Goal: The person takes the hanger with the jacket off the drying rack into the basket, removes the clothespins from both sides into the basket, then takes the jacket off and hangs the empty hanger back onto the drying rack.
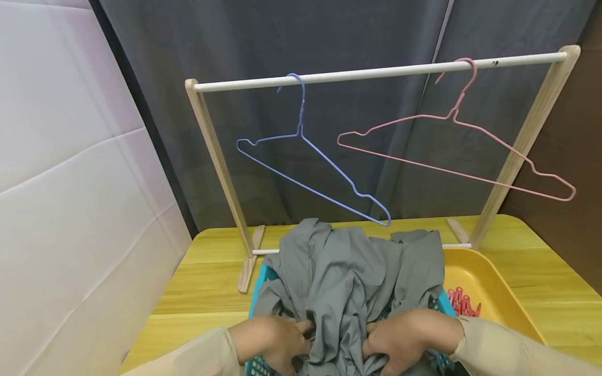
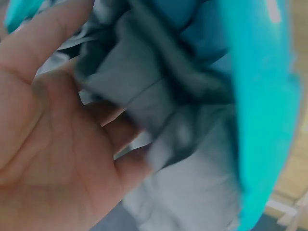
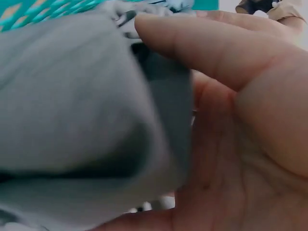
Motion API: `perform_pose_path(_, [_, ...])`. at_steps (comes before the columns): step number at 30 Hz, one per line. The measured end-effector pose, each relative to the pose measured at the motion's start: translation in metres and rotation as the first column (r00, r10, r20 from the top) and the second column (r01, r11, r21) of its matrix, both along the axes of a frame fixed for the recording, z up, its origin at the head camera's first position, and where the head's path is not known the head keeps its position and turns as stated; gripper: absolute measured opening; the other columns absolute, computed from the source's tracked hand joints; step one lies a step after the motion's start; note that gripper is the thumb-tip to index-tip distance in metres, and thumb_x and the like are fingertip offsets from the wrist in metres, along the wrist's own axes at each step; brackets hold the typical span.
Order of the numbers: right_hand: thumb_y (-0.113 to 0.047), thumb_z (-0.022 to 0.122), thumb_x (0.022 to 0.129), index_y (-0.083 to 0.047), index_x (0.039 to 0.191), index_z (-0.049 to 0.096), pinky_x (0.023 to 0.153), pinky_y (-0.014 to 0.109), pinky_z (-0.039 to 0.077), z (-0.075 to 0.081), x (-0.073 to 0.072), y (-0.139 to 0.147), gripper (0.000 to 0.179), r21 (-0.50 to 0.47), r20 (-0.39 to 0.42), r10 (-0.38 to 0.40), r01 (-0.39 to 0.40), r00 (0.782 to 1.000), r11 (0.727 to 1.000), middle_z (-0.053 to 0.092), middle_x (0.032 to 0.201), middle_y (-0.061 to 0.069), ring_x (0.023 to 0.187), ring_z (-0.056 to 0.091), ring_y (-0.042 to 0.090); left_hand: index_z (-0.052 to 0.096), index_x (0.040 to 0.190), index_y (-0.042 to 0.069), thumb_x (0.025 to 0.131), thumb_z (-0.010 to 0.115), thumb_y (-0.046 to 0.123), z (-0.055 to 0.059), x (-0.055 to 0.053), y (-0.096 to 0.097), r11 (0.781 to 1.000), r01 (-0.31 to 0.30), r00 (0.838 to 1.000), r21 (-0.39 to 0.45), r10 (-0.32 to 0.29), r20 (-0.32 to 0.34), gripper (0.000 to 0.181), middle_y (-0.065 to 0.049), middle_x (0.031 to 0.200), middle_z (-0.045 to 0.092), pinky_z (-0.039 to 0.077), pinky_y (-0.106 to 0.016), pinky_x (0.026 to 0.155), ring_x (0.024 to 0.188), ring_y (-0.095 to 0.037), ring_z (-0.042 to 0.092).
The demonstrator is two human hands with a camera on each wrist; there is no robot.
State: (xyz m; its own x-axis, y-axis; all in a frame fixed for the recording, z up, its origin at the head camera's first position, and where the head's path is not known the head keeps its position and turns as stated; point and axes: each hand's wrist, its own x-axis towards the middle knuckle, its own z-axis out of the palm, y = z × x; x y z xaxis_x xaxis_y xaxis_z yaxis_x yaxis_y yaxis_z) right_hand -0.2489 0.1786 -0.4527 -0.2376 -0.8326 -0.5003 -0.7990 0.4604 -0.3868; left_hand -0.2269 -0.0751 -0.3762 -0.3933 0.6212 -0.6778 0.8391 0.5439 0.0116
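A crumpled grey garment (image 1: 338, 282) is heaped over a blue plastic basket (image 1: 257, 292); its full shape is lost in the folds. My left hand (image 1: 279, 339) is in the folds on the left side. In the left wrist view its fingers curl behind the cloth, tips hidden, while the thumb stands apart. On the other side my right hand (image 1: 400, 337) holds the same garment. The right wrist view shows a fold of grey cloth (image 3: 91, 110) between its thumb and fingers, most of which are covered.
A rack with a white rod (image 1: 376, 74) stands behind the basket. From it hang a blue hanger (image 1: 301, 117) and a pink hanger (image 1: 455, 112), both bare. A yellow tray (image 1: 489, 282) with several red clothespins (image 1: 463, 303) lies right of the basket on the wooden table (image 1: 202, 282).
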Motion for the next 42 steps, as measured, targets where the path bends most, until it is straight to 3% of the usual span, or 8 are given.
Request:
perform_pose_path(3, [-0.045,0.058,0.087,-0.041,0.117,0.052,0.079,0.023,0.045,0.012,0.010,0.008,0.031,-0.088,-0.045,-0.070,0.066,0.997,0.994,0.048,0.120,-0.013,0.105,0.047,0.002,0.052,0.128,0.033,0.082,0.064,0.043,0.013,-0.001,-0.004,0.995,-0.041,0.999,0.092,0.040,0.010,0.048,0.007,0.133,0.037,0.041,-0.030,0.091,0.119,-0.012,0.041])
perform_pose_path(7, [-0.043,0.057,0.088,-0.036,0.116,0.053,0.083,0.027,0.045,0.064,0.028,0.010,0.029,-0.154,-0.048,-0.192,0.183,0.980,0.971,0.047,0.121,-0.014,0.109,0.046,0.003,0.055,0.123,0.028,0.084,0.065,0.036,0.039,-0.007,-0.009,0.961,-0.143,0.989,0.238,0.126,0.082,0.041,0.005,0.130,0.043,0.041,-0.029,0.091,0.117,-0.013,0.045])
perform_pose_path(12, [-0.039,0.059,0.088,-0.025,0.116,0.057,0.088,0.032,0.042,0.139,0.040,0.014,0.031,-0.212,-0.058,-0.409,0.389,0.911,0.896,0.051,0.117,-0.012,0.109,0.048,0.010,0.054,0.125,0.017,0.088,0.062,0.027,0.070,-0.017,-0.019,0.881,-0.239,0.971,0.408,0.211,0.113,0.039,-0.001,0.132,0.043,0.039,-0.033,0.094,0.120,-0.018,0.043])
perform_pose_path(16, [-0.039,0.055,0.090,-0.017,0.123,0.054,0.088,0.041,0.042,0.162,0.026,0.037,0.040,-0.289,-0.041,-0.510,0.478,0.859,0.829,0.052,0.123,-0.002,0.112,0.049,0.025,0.051,0.129,0.010,0.091,0.058,0.024,0.077,-0.036,-0.028,0.813,-0.265,0.962,0.518,0.256,0.090,0.041,-0.011,0.135,0.040,0.037,-0.042,0.096,0.123,-0.028,0.039])
perform_pose_path(23, [-0.024,0.054,0.093,0.004,0.124,0.051,0.084,0.042,0.046,0.148,-0.023,0.072,0.041,-0.489,0.024,-0.556,0.495,0.831,0.718,0.053,0.123,0.018,0.106,0.053,0.036,0.041,0.137,0.004,0.092,0.056,0.023,0.073,-0.082,-0.035,0.738,-0.302,0.933,0.604,0.358,0.028,0.051,-0.024,0.143,0.025,0.033,-0.054,0.095,0.125,-0.039,0.034])
perform_pose_path(27, [-0.018,0.055,0.092,0.006,0.122,0.053,0.084,0.041,0.046,0.137,-0.045,0.083,0.038,-0.548,0.001,-0.594,0.497,0.805,0.673,0.055,0.120,0.020,0.105,0.055,0.032,0.038,0.139,0.006,0.092,0.057,0.023,0.064,-0.106,-0.034,0.701,-0.370,0.894,0.610,0.448,0.029,0.053,-0.027,0.144,0.019,0.030,-0.057,0.096,0.126,-0.043,0.031])
perform_pose_path(33, [-0.024,0.059,0.090,0.005,0.129,0.048,0.094,0.056,0.033,0.120,-0.060,0.091,0.050,-0.459,-0.005,-0.641,0.568,0.767,0.683,0.047,0.129,0.024,0.120,0.038,0.042,0.032,0.144,0.017,0.090,0.059,0.029,0.045,-0.130,-0.029,0.684,-0.460,0.843,0.566,0.536,0.037,0.061,-0.022,0.147,0.020,0.009,-0.064,0.099,0.134,-0.037,0.016])
perform_pose_path(42, [-0.014,0.066,0.084,0.007,0.127,0.048,0.091,0.056,0.035,0.096,-0.062,0.091,0.050,-0.345,-0.077,-0.665,0.606,0.742,0.717,0.044,0.128,0.029,0.117,0.038,0.047,0.039,0.140,0.011,0.090,0.058,0.026,0.018,-0.144,-0.025,0.658,-0.572,0.814,0.490,0.526,0.245,0.055,-0.016,0.144,0.031,0.026,-0.047,0.102,0.131,-0.035,0.026])
